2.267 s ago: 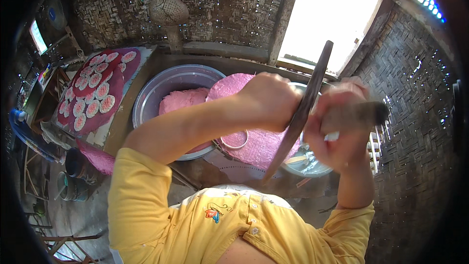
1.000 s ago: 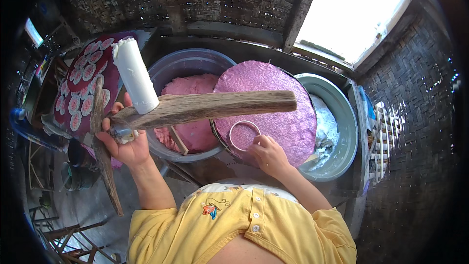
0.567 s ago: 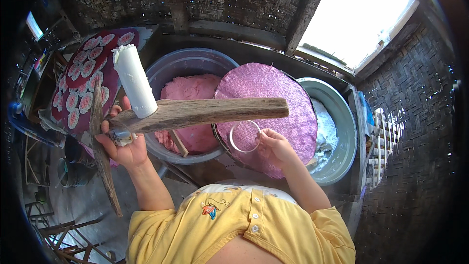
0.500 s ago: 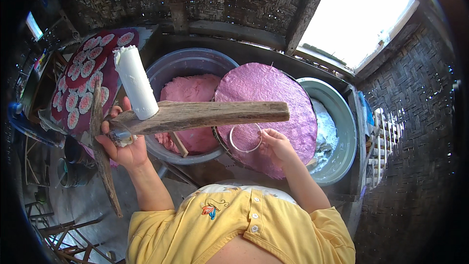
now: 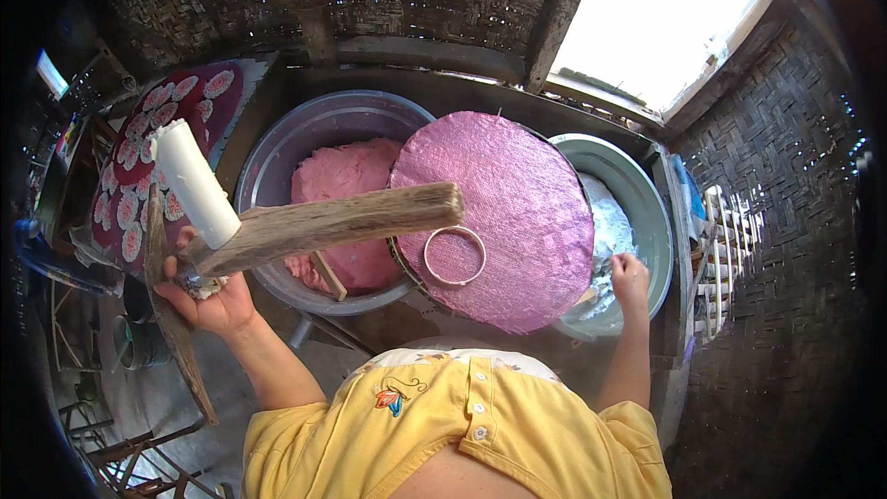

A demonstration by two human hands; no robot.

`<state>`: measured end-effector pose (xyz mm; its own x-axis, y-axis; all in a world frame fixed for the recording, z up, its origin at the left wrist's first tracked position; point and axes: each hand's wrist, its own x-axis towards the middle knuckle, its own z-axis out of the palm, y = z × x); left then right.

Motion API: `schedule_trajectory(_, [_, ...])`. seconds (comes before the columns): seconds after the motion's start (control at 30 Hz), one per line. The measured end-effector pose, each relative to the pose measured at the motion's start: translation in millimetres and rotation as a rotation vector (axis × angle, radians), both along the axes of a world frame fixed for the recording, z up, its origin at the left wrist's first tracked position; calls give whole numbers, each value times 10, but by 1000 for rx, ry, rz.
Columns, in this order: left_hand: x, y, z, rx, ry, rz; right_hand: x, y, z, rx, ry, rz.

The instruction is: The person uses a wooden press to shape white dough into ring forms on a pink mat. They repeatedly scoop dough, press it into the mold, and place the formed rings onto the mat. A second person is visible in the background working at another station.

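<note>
My left hand (image 5: 217,300) grips a wooden press (image 5: 342,222) at its left end, by a metal fitting. A white tube (image 5: 194,182) stands tilted out of the press, with pale paste at its top. A thinner wooden crosspiece (image 5: 176,323) hangs beside my wrist. On the round pink mat (image 5: 508,203) lies a pale ring (image 5: 478,273), touched by neither hand. My right hand (image 5: 630,283) is over the near side of the green tub (image 5: 658,222), by the bluish-white dough (image 5: 605,222). Its fingers are curled closed, and what they hold, if anything, is hidden.
A purple-grey tub (image 5: 268,152) holds pink dough (image 5: 346,176) and a wooden stick (image 5: 328,275). At the far left, a dark red mat (image 5: 199,143) carries several pink-and-white round pieces. Woven walls stand behind and to the right, with a bright window (image 5: 656,28).
My right hand has let go of the ring on the pink mat and moved right to the green tub. My left hand has shifted left and slightly down with the press.
</note>
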<state>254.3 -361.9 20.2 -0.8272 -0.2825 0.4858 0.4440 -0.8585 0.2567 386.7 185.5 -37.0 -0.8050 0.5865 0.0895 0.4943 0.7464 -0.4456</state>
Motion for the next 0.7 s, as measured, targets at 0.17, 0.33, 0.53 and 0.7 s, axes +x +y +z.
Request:
schedule_trajectory(0.17, [-31, 55, 12, 35, -29, 4, 150, 46, -499, -442, -452, 3])
schedule_trajectory(0.33, [2, 109, 79, 33, -14, -9, 76, 21, -485, -47, -644, 258])
schedule_trajectory(0.53, [89, -56, 87, 32, -9, 5, 355, 419, -165, -238, -682, 93])
schedule_trajectory(0.7, [91, -174, 64, 86, 55, -159, 647, 706, 253, -579, -461, 87])
